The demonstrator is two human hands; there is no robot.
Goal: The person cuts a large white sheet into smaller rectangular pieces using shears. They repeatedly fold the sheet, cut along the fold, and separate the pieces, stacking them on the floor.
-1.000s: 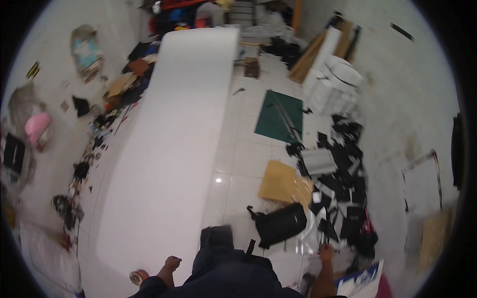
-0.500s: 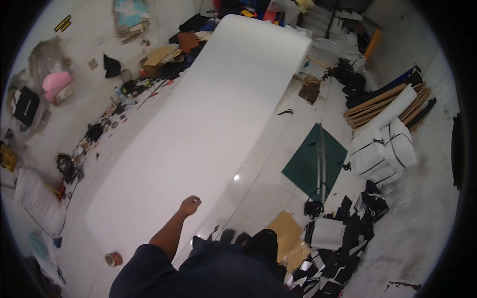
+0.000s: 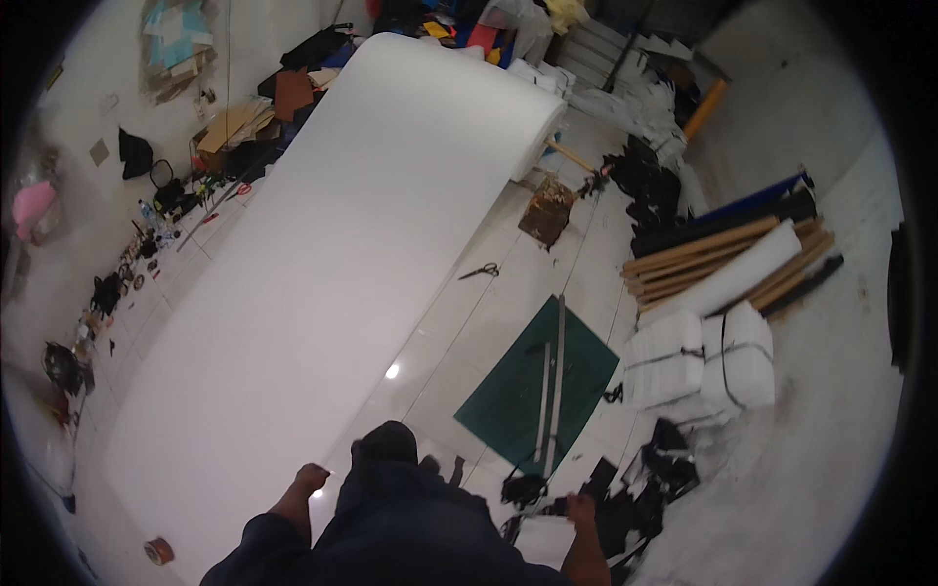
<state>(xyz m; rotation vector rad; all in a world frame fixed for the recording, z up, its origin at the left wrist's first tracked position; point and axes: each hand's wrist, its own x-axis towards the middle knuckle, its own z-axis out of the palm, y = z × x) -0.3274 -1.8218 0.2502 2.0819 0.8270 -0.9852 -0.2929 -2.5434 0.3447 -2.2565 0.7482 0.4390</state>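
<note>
A wide white sheet [image 3: 264, 283], unrolled from a thick roll [image 3: 469, 88] at the far end, covers much of the tiled floor. My left hand [image 3: 313, 478] is closed near the sheet's right edge; whatever its fingers hold, if anything, is too small to make out. Low on the right, my right hand [image 3: 580, 507] hangs above black scraps [image 3: 625, 518], its fingers too indistinct to read. Ahead of it lies a green cutting mat [image 3: 508, 405] with two long metal bars [image 3: 553, 391] across it. A roll of tape [image 3: 158, 551] sits at the lower left.
Scissors [image 3: 480, 272] lie on the tiles right of the sheet, near a brown block [image 3: 547, 211]. Brown tubes [image 3: 703, 249] and strapped white bundles [image 3: 699, 356] stand along the right wall. Tools and small items [image 3: 127, 264] line the left wall.
My view has shifted right and forward, so the floor things sit further left and lower. My right hand has come into sight; my left hand is now nearer my body.
</note>
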